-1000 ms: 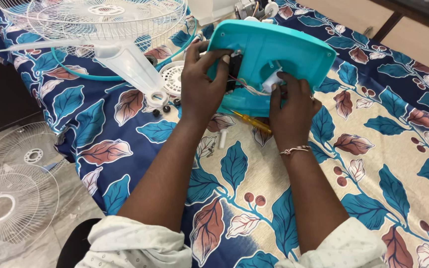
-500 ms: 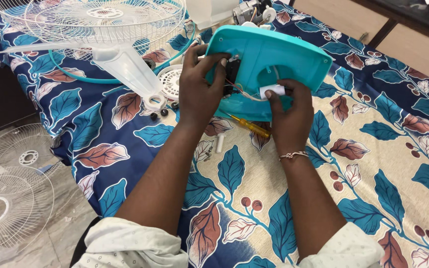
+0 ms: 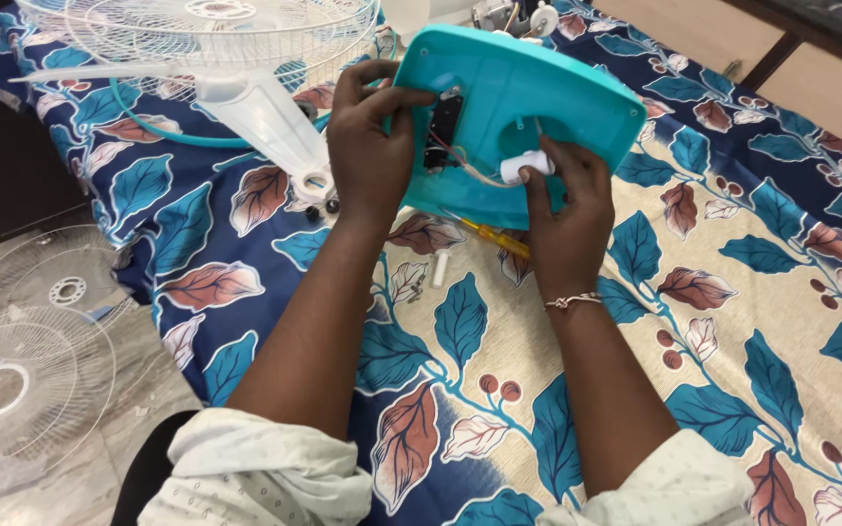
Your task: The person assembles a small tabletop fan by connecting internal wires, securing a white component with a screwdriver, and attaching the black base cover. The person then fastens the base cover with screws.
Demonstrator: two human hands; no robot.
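Leaf-print bedsheet (image 3: pixel 733 321) under my two hands and a teal fan base (image 3: pixel 538 88)
My left hand (image 3: pixel 370 161) grips its left edge; my right hand (image 3: pixel 567 214) pinches a white part (image 3: pixel 523 166) at its middle

- left hand (image 3: pixel 367 151): bare, no ring or band seen, nails short and plain
- right hand (image 3: pixel 567 219): bare, nails short
- bracelet (image 3: pixel 573 300) on right wrist: thin, pinkish metal, small knot-like link on top
- left forearm (image 3: pixel 314 331): bare from wrist to elbow
- right forearm (image 3: pixel 606 390): bare from bracelet to elbow
- left sleeve (image 3: pixel 255 472): off-white cloth, tiny dark dot print, pushed up and bunched at elbow, deep creases
- right sleeve (image 3: pixel 669 482): same off-white dotted cloth, bunched at elbow, partly cut by bottom edge
- rest of body out of view
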